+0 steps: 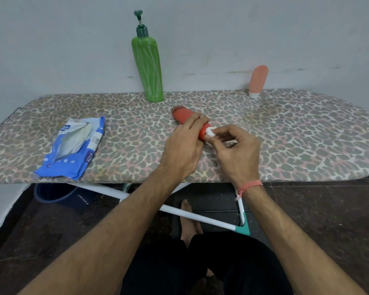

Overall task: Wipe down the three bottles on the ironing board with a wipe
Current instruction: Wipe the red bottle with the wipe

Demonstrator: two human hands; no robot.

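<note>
2 hands busy, I see: left hand point(184, 143) grips red bottle point(186, 118) on ironing board point(285, 133); right hand point(235, 150) pinches wipe point(211, 131) against it.

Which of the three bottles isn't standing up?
The red bottle, held tilted in the left hand; the green pump bottle and pink tube stand upright.

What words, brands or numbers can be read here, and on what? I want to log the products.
"mee mee": on the blue wipes pack, printed at its far end and again near its front, seen sideways or upside down.
Barcode and small print on the pack's white sticker: too small to read.
Green pump bottle: white streak pattern only, no text visible.
Red bottle and pink tube: no readable text.
</note>
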